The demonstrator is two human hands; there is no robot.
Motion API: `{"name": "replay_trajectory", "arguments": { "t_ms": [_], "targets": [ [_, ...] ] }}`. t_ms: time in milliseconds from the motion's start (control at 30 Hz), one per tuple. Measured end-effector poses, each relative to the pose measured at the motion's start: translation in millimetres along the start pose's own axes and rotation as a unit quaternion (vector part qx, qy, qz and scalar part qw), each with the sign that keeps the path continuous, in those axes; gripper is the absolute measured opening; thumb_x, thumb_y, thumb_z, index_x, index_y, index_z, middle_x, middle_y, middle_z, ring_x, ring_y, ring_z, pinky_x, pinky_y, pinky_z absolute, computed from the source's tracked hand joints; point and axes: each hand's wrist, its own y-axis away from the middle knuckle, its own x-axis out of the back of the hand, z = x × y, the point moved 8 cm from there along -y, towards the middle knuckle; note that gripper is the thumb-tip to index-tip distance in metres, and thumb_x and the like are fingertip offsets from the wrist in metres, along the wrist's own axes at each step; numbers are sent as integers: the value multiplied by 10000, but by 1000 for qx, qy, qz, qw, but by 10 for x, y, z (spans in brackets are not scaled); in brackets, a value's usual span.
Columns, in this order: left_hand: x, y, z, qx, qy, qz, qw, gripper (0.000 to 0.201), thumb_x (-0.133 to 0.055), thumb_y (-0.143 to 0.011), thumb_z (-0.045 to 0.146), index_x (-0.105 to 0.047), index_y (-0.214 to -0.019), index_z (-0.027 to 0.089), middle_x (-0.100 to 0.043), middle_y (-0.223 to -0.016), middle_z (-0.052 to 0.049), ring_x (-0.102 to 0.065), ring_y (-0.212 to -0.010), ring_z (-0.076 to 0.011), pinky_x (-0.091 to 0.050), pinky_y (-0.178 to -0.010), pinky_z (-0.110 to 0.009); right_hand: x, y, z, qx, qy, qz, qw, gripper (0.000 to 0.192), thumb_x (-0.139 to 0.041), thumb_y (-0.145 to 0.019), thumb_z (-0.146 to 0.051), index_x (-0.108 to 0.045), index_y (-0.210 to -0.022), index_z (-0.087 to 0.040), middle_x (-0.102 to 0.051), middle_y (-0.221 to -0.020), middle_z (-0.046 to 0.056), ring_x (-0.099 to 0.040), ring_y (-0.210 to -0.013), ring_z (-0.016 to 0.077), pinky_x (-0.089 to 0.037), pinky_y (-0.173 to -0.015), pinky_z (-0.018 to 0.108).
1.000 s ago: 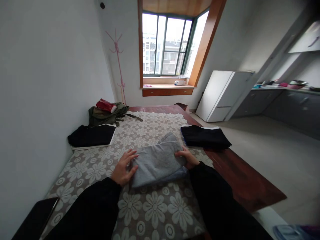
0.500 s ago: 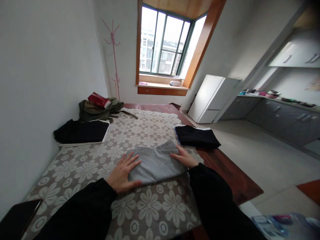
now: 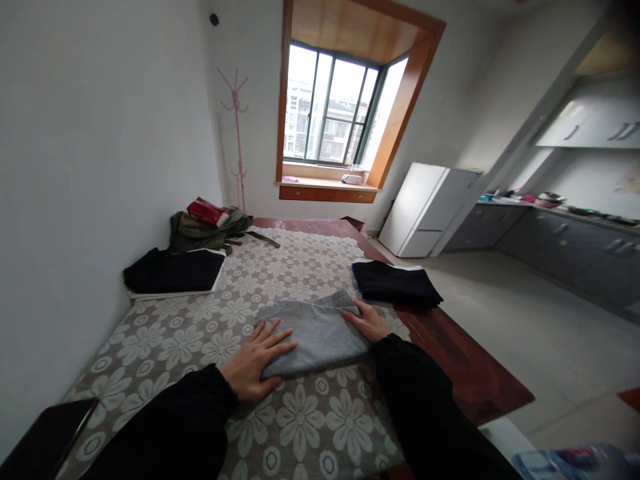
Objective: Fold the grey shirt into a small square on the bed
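Observation:
A folded grey garment [image 3: 313, 333] lies flat on the flower-patterned lace tablecloth [image 3: 280, 427] in front of me. My left hand [image 3: 257, 360] rests palm down on its left edge with the fingers spread. On the garment's right edge lies my right hand [image 3: 367, 320], also flat, fingers apart. Neither hand grips the cloth. Both arms wear black sleeves.
A folded black garment [image 3: 395, 283] lies just right of the grey one near the table's edge. Another black folded pile [image 3: 175, 272] sits at the left, with an olive bag [image 3: 205, 230] and a red item behind it. A dark flat object [image 3: 45, 443] is at the near left corner.
The raised fold of the grey garment has been laid down flat. Both hands have gone from holding its sides to pressing flat on its edges.

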Motion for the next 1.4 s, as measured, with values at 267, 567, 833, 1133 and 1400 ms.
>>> {"name": "replay_trajectory", "arguments": {
  "t_ms": [267, 567, 833, 1133, 1400],
  "targets": [
    [36, -17, 26, 14, 2, -9, 1000, 790, -669, -819, 383, -323, -1529, 369, -288, -1626, -10, -166, -1510, -356, -111, -1205, -643, -33, 106, 94, -87, 230, 31, 969, 504, -565, -889, -484, -578, -1304, -198, -714, -1140, 130, -665, -1036, 328, -484, -873, 394],
    [249, 74, -356, 177, -72, 183, 964, 639, -646, -833, 542, -549, -1347, 176, -569, -1398, -151, -501, -1312, -316, -398, -1122, -498, -19, 147, 81, -109, 305, 17, 946, 538, -488, -915, -597, -625, -1193, -157, -636, -1241, 180, -653, -1051, 329, -478, -884, 401],
    [313, 209, -612, 256, -61, 254, 931, 454, -626, -830, 562, -647, -1100, 197, -623, -1265, -130, -525, -1260, -327, -416, -1089, -521, -81, 112, 146, -31, 175, 0, 984, 504, -556, -864, -495, -573, -1247, -169, -636, -1249, 155, -586, -1197, 299, -432, -1029, 390],
    [87, 114, -530, 233, 329, 235, 884, 550, -635, -857, 380, -472, -1366, 251, -583, -1365, -128, -693, -968, -232, -586, -776, -369, -57, 180, 63, -1, -93, -57, 994, 632, -649, -785, -459, -432, -1331, -227, -655, -1214, 80, -614, -1145, 282, -452, -1015, 402],
    [359, 225, -907, 257, 354, 314, 843, 533, -653, -784, 329, -592, -1291, 180, -712, -1142, -89, -703, -874, -215, -583, -753, -348, -155, -166, -367, 7, -281, -69, 957, 681, -704, -738, -383, -360, -1317, -283, -635, -1242, 70, -654, -1043, 250, -538, -853, 381]
  ]
}}
